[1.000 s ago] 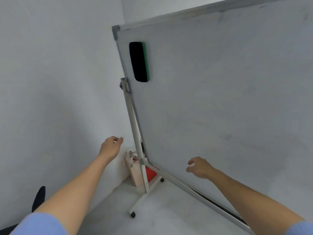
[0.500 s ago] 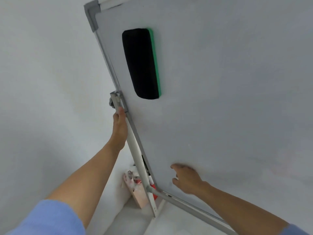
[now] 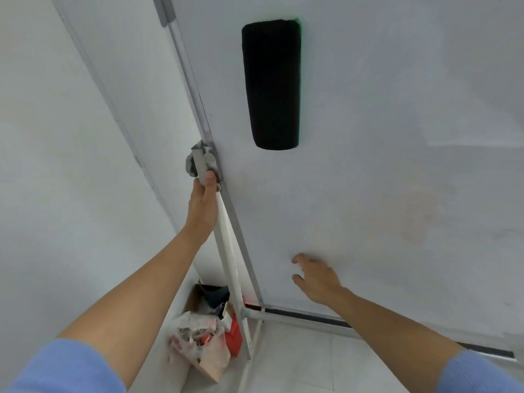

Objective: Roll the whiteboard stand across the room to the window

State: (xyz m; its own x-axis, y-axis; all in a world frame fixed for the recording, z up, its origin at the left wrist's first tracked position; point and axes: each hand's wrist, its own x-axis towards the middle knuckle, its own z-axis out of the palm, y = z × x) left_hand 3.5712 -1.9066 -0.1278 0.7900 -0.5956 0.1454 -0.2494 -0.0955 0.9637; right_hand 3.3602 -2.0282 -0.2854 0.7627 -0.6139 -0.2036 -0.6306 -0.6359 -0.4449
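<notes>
Left hand (image 3: 202,204) gripping whiteboard stand (image 3: 226,251) upright, right hand (image 3: 317,279) flat on board (image 3: 382,165), black eraser (image 3: 270,83) above

One head-worn wide-angle view looks forward and down from very close to the whiteboard (image 3: 382,171), which fills the right side, with the wall (image 3: 71,165) left and floor (image 3: 297,364) below.

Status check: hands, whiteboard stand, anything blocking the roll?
Left hand shut on stand upright. Right hand open, flat on board face. Bags and box beside stand's foot, against wall.
</notes>
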